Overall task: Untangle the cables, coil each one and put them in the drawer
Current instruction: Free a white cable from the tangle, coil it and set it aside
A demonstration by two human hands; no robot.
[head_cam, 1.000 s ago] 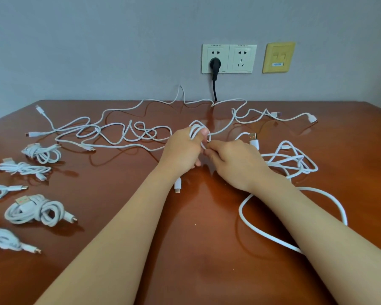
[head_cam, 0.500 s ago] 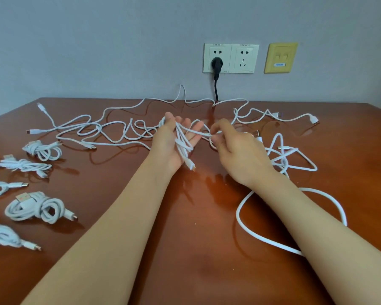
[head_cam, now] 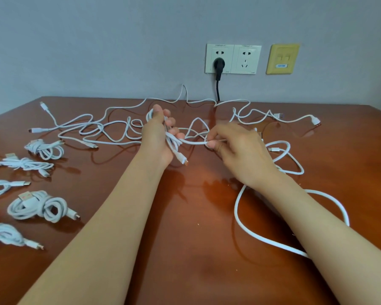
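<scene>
Left hand (head_cam: 156, 139) is raised just above the table (head_cam: 185, 249) near its centre, with the fingers curled and clamped round several loops of a thin white cable (head_cam: 194, 142). One connector end (head_cam: 183, 160) hangs at 5 o'clock of that hand. Right hand (head_cam: 240, 155), at 3 o'clock of the left, pinches the same cable's free run between thumb and forefinger, the other fingers loosely bent. The run is stretched between the two hands. Loose tangled cables (head_cam: 119, 133) lie across the table from 10 to 2 o'clock, behind the hands. A thicker white cable (head_cam: 235, 211) loops at 4 o'clock, partly hidden by the right forearm. Coiled bundles (head_cam: 39, 205) sit along the 8 to 9 o'clock edge. On the wall at 1 o'clock are a double socket (head_cam: 246, 59) with a black plug (head_cam: 218, 62), and a yellow plate (head_cam: 282, 59).
</scene>
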